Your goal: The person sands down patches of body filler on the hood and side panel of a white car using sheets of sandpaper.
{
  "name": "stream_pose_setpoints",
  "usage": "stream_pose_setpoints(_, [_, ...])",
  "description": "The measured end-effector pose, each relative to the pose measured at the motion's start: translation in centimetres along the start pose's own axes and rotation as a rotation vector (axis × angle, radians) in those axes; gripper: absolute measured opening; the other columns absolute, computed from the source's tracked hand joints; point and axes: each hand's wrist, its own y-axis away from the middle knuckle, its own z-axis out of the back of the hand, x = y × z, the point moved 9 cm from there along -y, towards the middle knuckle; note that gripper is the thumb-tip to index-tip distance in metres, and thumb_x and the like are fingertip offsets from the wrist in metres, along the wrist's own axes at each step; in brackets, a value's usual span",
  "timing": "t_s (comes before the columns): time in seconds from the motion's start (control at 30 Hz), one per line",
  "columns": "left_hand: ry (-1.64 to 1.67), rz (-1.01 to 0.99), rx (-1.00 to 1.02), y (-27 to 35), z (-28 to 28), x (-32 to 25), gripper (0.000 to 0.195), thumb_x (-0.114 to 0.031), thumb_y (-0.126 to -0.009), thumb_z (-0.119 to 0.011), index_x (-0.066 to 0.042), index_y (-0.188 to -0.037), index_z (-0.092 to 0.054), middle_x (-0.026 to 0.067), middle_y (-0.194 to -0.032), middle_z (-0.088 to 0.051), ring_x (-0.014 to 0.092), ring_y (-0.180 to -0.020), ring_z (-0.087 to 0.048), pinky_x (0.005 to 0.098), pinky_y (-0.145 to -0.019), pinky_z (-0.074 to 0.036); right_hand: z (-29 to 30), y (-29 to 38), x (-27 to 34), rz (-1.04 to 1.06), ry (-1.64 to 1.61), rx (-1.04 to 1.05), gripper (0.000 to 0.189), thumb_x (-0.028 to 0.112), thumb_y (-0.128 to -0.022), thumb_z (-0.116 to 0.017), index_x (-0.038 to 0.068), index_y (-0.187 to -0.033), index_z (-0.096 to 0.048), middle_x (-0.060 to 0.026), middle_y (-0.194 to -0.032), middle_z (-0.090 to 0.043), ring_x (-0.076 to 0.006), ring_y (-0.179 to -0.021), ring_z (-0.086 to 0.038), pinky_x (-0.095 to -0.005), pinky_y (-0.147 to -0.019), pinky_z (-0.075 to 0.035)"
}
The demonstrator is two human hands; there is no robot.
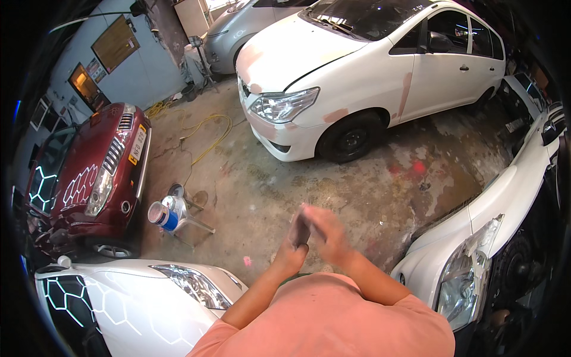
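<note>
My left hand (292, 256) is raised in front of my chest, its thumb toward me. A grey patch (301, 230) shows along its inner side; whether this is a dusty palm or a thin flat thing is too blurred to tell. My right hand (330, 234) leans in from the other side, palm facing the left one, and the fingertips of both come together at the top. What lies between the palms is hidden. Beyond the hands stands a white car (303, 58) with pinkish-beige filler patches (335, 115) on its hood, bumper, fender and door edge.
Stained concrete floor (250, 187) lies ahead. A stool (189, 218) bears a blue-banded can (163, 216). A yellow cord (209, 118) snakes over the floor. Around me are a maroon car (84, 165), a white car (147, 303) at left and a partly dismantled white car (455, 236) at right.
</note>
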Motion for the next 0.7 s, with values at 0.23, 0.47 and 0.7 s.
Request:
stream_pose_setpoints(0.23, [-0.06, 0.039, -0.071, 0.1, 1.2, -0.8, 0.088, 0.018, -0.074, -0.034, 0.0, -0.159, -0.019, 0.0155, -0.165, -0.024, 0.026, -0.153, -0.022, 0.0385, -0.125, -0.017, -1.1, 0.9, 3.5, 0.129, -0.026, 0.065, 0.049, -0.007, -0.08, -0.067, 0.003, -0.129, -0.063, -0.0168, -0.122, -0.068, -0.0353, -0.112, -0.065, -0.0415, -0.094, -0.054])
stream_pose_setpoints(0.47, [-0.124, 0.042, -0.108, 0.3, 1.9, -0.1, 0.092, 0.019, -0.07, -0.031, 0.001, -0.159, -0.02, 0.0144, -0.165, -0.025, 0.025, -0.153, -0.024, 0.0381, -0.124, -0.018, -1.5, 1.1, 3.0, 0.062, -0.084, 0.024, 0.042, -0.006, -0.086, -0.063, 0.0, -0.128, -0.063, -0.02, -0.12, -0.067, -0.0373, -0.109, -0.065, -0.0422, -0.094, -0.053])
stream_pose_setpoints(0.7, [-0.035, 0.076, -0.143, 0.8, 2.6, 1.6, 0.081, -0.014, -0.094, -0.067, 0.001, -0.158, -0.021, 0.0133, -0.158, -0.036, 0.024, -0.144, -0.036, 0.0385, -0.119, -0.029, -1.6, 1.5, 1.7, -0.064, -0.124, 0.017, 0.046, -0.005, -0.085, -0.064, 0.003, -0.13, -0.062, -0.0168, -0.123, -0.067, -0.0351, -0.111, -0.065, -0.042, -0.094, -0.053])
